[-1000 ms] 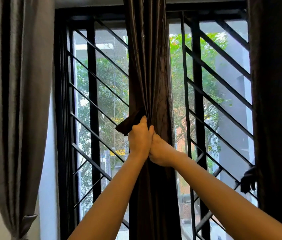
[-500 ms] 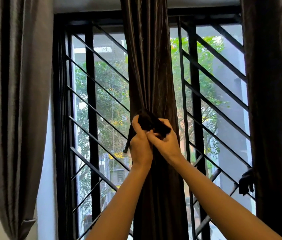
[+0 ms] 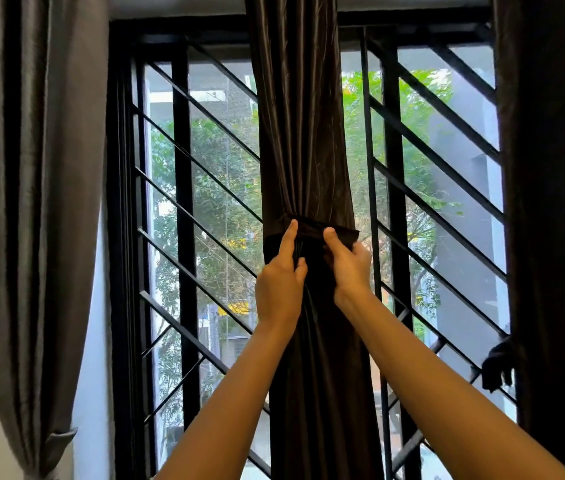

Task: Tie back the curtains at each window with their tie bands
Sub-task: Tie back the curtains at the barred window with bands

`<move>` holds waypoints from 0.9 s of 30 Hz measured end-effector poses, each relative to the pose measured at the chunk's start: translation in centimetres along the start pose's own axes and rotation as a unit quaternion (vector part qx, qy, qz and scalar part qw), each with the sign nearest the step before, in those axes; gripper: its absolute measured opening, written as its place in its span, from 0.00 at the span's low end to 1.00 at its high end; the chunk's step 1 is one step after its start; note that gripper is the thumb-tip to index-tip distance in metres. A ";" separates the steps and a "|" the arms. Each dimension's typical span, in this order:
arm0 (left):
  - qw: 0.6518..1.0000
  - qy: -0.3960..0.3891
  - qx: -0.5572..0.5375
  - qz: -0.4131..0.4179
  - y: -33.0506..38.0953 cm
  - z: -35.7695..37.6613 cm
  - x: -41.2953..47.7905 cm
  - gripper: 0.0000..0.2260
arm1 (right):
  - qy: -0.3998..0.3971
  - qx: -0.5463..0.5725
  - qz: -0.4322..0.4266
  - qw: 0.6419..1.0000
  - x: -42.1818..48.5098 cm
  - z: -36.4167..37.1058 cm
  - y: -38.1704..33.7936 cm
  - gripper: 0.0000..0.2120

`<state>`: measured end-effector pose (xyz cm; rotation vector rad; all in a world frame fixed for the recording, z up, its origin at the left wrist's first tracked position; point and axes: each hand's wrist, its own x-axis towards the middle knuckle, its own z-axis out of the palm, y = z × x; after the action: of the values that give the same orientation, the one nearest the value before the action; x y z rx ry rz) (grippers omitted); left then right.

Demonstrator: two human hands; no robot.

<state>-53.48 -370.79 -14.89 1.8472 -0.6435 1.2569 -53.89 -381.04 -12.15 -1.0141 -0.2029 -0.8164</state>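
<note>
A dark brown curtain [image 3: 300, 133] hangs bunched in the middle of the window. A dark tie band [image 3: 310, 231] wraps around it at its narrowest point. My left hand [image 3: 281, 278] touches the band's left part with a straight index finger, while its thumb presses the curtain fabric below. My right hand [image 3: 346, 261] pinches the band's right end, whose tip sticks out to the right. The band's back side is hidden behind the curtain.
A grey curtain [image 3: 31, 202] hangs at the left with a tie band [image 3: 61, 436] low down. Another dark curtain [image 3: 554, 202] hangs at the right with a dark knot [image 3: 497, 365] at its edge. Black window bars [image 3: 184, 202] stand behind.
The band now lies flat around the curtain instead of bunched between my hands. My hands have moved apart, and the view has shifted slightly closer.
</note>
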 end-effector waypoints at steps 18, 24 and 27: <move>0.997 0.011 -0.070 -0.017 -0.6 0.4 0.4 0.28 | 0.004 -0.020 -0.073 0.997 3.9 -3.8 -0.5 0.12; 0.996 0.007 -0.082 -0.027 -0.7 0.6 0.4 0.30 | -0.103 -0.280 -0.259 0.918 1.9 -1.4 -0.5 0.10; 0.996 -0.003 -0.086 -0.031 -0.7 0.6 0.5 0.30 | -0.125 -0.315 -0.304 0.890 1.3 -0.2 -0.4 0.08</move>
<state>-52.41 -370.92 -14.77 1.7165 -0.6710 1.1221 -53.26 -381.97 -11.34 -1.7160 -0.5161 -1.3697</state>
